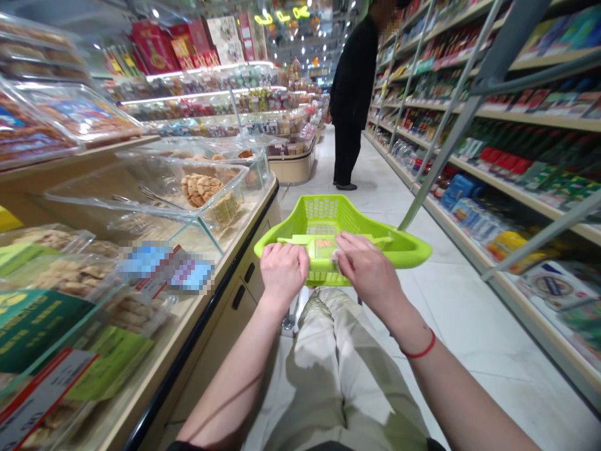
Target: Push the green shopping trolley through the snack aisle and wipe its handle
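Note:
A bright green plastic shopping cart with perforated walls is directly in front of my legs. My left hand is closed around the left part of its handle, knuckles up. Around the right part of the handle curl the fingers of my right hand, whose wrist bears a red cord bracelet. Between the hands, the handle carries a green panel with small orange markings. Something pale shows by my right thumb, too small to make out. The visible part of the basket's inside shows only green mesh.
At left runs a wooden display counter with clear bins of baked goods and packaged snacks. Stocked shelves with metal posts line the right. A person in black stands ahead in the tiled aisle.

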The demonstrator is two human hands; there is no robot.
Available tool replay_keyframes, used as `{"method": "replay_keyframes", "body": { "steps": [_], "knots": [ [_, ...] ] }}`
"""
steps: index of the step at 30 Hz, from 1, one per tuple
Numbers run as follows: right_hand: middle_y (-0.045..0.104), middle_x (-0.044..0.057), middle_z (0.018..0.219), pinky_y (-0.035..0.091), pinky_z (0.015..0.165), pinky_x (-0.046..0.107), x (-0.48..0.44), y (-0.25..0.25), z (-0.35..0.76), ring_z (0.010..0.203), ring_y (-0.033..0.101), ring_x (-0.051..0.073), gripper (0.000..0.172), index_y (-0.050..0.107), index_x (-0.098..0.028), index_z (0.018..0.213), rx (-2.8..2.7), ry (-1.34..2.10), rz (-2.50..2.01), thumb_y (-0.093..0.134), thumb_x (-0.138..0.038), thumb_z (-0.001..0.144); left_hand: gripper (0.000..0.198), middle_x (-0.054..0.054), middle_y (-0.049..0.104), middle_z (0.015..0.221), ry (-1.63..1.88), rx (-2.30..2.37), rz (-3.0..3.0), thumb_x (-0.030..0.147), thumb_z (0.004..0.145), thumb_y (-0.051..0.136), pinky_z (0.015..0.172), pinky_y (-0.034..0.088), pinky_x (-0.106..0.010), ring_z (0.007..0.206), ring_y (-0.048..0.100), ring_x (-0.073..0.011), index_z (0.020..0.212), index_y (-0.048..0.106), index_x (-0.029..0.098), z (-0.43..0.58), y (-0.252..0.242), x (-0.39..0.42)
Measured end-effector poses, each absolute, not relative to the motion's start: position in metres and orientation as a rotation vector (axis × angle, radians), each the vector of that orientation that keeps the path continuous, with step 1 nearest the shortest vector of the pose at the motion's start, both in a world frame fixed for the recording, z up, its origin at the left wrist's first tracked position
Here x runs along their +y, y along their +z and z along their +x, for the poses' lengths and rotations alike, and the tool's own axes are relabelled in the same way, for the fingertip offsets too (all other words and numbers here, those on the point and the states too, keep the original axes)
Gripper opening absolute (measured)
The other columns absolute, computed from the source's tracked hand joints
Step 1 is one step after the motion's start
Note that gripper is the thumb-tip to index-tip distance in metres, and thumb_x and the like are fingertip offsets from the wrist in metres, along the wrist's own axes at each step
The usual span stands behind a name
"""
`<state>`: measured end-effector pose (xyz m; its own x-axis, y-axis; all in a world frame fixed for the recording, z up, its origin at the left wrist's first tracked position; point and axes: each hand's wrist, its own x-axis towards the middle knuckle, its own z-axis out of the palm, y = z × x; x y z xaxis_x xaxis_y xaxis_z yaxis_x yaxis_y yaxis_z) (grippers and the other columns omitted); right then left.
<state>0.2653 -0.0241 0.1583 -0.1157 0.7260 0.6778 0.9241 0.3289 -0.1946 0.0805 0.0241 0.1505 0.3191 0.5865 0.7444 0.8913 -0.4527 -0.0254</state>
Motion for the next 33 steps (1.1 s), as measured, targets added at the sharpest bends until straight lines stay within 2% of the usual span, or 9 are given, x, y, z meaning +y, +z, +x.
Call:
{"method": "replay_keyframes", "body": {
  "steps": [3,6,9,12,15,20,26,33],
  "knots": [
    [0.066,0.015,0.13,0.047,0.109,0.046,-0.032,0.152,0.293,0.122,0.062,0.026,0.039,0.066,-0.014,0.124,-1.824,-0.353,-1.454,0.04,-0.032,0.101,0.039,-0.003,0.065,0.067,-0.951,-1.318,-2.168,0.022,0.098,0.038,0.082,0.039,-0.037,0.07,0.056,-0.0194,0.064,0.058,0.022,0.08,0.151,0.023],
    [0.066,0.017,0.129,0.048,0.107,0.047,-0.036,0.149,0.3,0.122,0.061,0.027,0.04,0.065,-0.011,0.124,-1.779,-0.374,-1.454,0.041,-0.033,0.101,0.037,-0.004,0.067,0.071,-0.994,-1.351,-2.185,0.024,0.098,0.04,0.093,0.039,-0.039,0.075,0.058,-0.0208,0.068,0.062,0.022,0.082,0.149,0.019],
    [0.066,0.017,0.129,0.048,0.107,0.046,-0.033,0.151,0.28,0.122,0.061,0.027,0.037,0.066,-0.011,0.123,-1.782,-0.423,-1.466,0.043,-0.03,0.101,0.029,-0.005,0.072,0.087,-1.078,-1.369,-2.209,0.027,0.098,0.042,0.106,0.034,-0.044,0.09,0.061,-0.0238,0.091,0.07,0.021,0.086,0.146,0.013],
    [0.066,0.017,0.129,0.046,0.109,0.044,-0.026,0.157,0.247,0.122,0.061,0.026,0.036,0.066,-0.01,0.123,-1.886,-0.455,-1.408,0.044,-0.026,0.1,0.03,-0.006,0.072,0.096,-1.132,-1.367,-2.234,0.029,0.099,0.042,0.111,0.028,-0.047,0.099,0.06,-0.0254,0.107,0.068,0.019,0.089,0.142,0.01],
    [0.066,0.017,0.13,0.045,0.11,0.042,-0.019,0.161,0.229,0.121,0.061,0.026,0.036,0.065,-0.006,0.125,-1.994,-0.441,-1.354,0.046,-0.023,0.098,0.03,-0.006,0.072,0.094,-1.156,-1.358,-2.248,0.029,0.1,0.041,0.115,0.023,-0.05,0.098,0.06,-0.0249,0.106,0.068,0.018,0.088,0.139,0.012],
    [0.065,0.015,0.131,0.047,0.109,0.043,-0.019,0.16,0.264,0.122,0.061,0.025,0.037,0.067,-0.01,0.123,-1.948,-0.38,-1.395,0.044,-0.024,0.098,0.028,-0.004,0.071,0.093,-1.181,-1.307,-2.265,0.033,0.1,0.043,0.117,0.017,-0.051,0.099,0.059,-0.024,0.105,0.066,0.019,0.081,0.136,0.021],
    [0.068,0.015,0.127,0.051,0.104,0.046,-0.024,0.153,0.311,0.119,0.064,0.027,0.039,0.069,-0.011,0.12,-1.813,-0.339,-1.507,0.042,-0.03,0.098,0.031,-0.004,0.072,0.095,-1.218,-1.272,-2.27,0.044,0.096,0.05,0.117,0.018,-0.051,0.097,0.059,-0.0244,0.104,0.066,0.019,0.075,0.133,0.029],
    [0.064,0.016,0.132,0.046,0.109,0.041,-0.007,0.166,0.257,0.124,0.06,0.026,0.037,0.067,-0.009,0.123,-1.998,-0.328,-1.455,0.044,-0.024,0.098,0.036,-0.006,0.072,0.097,-1.197,-1.264,-2.268,0.05,0.089,0.059,0.116,0.02,-0.052,0.097,0.06,-0.0259,0.105,0.065,0.019,0.074,0.133,0.03]
  ]
}}
